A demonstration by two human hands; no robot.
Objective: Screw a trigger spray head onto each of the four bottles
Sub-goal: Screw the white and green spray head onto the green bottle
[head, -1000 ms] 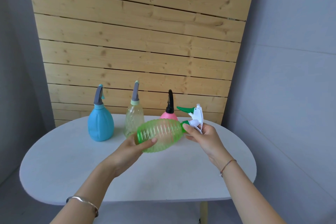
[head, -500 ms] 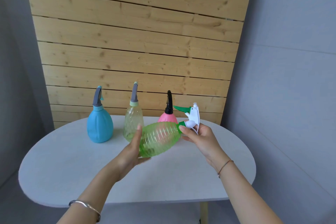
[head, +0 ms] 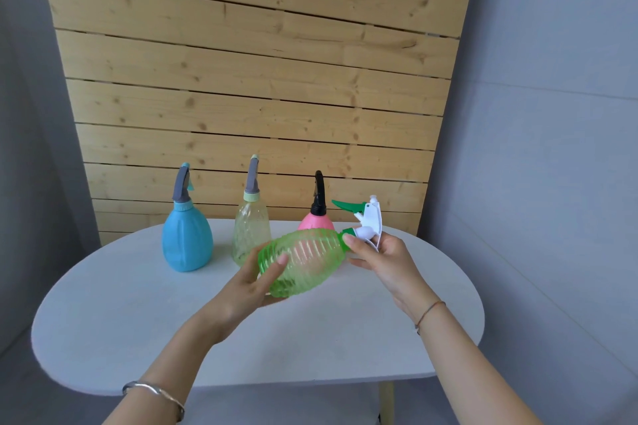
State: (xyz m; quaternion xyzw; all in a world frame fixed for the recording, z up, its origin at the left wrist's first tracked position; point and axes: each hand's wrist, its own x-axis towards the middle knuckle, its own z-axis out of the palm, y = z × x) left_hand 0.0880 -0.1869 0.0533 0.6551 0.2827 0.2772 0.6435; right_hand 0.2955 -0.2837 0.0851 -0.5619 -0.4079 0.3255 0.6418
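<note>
A ribbed green bottle (head: 310,262) lies tilted in the air above the white table (head: 138,321), its neck pointing up to the right. My left hand (head: 253,281) cups its lower end, fingers wrapped round the body. My right hand (head: 383,260) pinches the green collar under the white spray head (head: 371,221), whose green trigger sticks out to the left. Behind stand a blue bottle (head: 187,241), a clear yellowish bottle (head: 251,231) and a pink bottle (head: 316,222), each with a spray head on top. The green bottle hides most of the pink one.
A wooden slat panel (head: 255,79) rises behind the table. Grey walls close in on both sides. The three standing bottles form a row along the table's far edge; the table's front edge lies below my forearms.
My left hand has shifted its hold on the green bottle, from fingers up its left side to fingers across its front. The right hand stays at the collar.
</note>
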